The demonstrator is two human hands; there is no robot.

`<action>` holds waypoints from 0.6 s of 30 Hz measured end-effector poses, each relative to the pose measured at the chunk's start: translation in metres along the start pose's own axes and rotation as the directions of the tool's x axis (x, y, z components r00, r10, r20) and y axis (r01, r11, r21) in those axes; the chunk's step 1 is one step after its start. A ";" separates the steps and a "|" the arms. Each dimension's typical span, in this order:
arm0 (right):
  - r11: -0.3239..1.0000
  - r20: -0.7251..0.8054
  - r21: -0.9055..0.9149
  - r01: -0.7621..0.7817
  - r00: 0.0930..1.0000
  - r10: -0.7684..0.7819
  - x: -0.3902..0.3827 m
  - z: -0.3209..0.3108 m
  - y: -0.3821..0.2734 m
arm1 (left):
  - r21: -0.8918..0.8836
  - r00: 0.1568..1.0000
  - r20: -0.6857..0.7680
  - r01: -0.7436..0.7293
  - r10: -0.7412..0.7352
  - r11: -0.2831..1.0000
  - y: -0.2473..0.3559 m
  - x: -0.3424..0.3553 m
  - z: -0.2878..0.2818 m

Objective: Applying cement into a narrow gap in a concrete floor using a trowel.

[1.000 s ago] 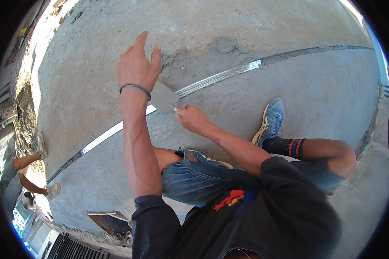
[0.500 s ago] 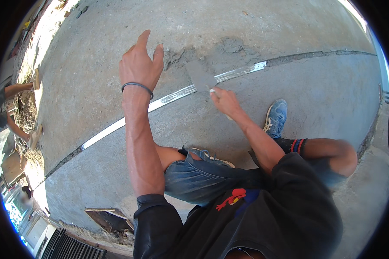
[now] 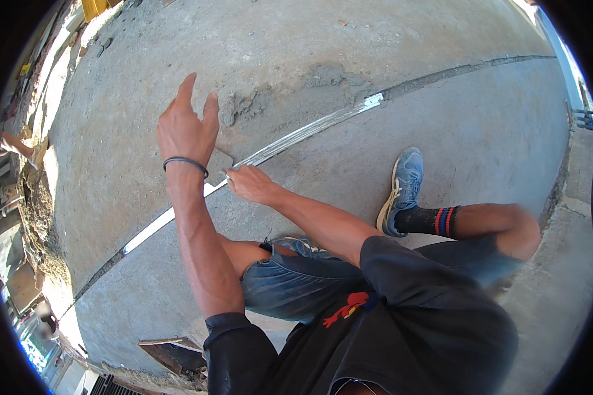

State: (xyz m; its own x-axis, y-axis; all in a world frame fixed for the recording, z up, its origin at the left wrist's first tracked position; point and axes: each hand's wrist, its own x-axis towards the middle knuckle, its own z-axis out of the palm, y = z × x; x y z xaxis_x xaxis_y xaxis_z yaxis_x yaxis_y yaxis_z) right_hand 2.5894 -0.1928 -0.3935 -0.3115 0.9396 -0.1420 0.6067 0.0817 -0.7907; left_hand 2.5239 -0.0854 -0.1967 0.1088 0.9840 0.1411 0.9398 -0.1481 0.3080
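Your right hand (image 3: 252, 184) has slid left along the metal strip (image 3: 303, 135), clamped on the trowel (image 3: 222, 159). Left hand (image 3: 188, 131): fingers apart, wrist partly hiding the blade. Wood-edged recess (image 3: 165, 341), your left: contents too dark to tell. Strip lies in line with the groove (image 3: 441, 75); lumpy grey mortar (image 3: 326, 75) beyond.

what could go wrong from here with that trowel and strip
The trowel, held in the right hand, might bump the left hand or its wrist: they look close, though the gap is unclear. It could also nudge the strip out of line. Mortar lying loose nearby might get dragged onto the strip.
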 end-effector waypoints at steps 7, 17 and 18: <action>0.937 -0.336 -0.070 -0.342 0.892 0.301 -0.015 -0.117 0.105 | -0.003 0.997 -0.004 0.078 -0.078 0.997 -0.009 -0.001 -0.002; 0.987 -0.277 -0.014 -0.162 0.949 0.152 -0.051 -0.149 0.073 | -0.031 1.000 -0.013 -0.015 0.014 0.999 0.002 0.000 0.007; 0.982 -0.284 -0.017 -0.186 0.943 0.173 -0.053 -0.152 0.072 | -0.015 1.000 0.007 0.006 -0.006 1.000 0.001 0.001 0.007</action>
State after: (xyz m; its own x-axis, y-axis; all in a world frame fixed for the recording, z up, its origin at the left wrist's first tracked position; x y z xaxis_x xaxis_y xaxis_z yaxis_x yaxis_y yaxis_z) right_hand 2.7612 -0.1864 -0.3521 0.0192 0.9946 -0.1016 0.6665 -0.0885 -0.7402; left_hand 2.5271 -0.0839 -0.2031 0.1055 0.9855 0.1331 0.9353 -0.1438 0.3232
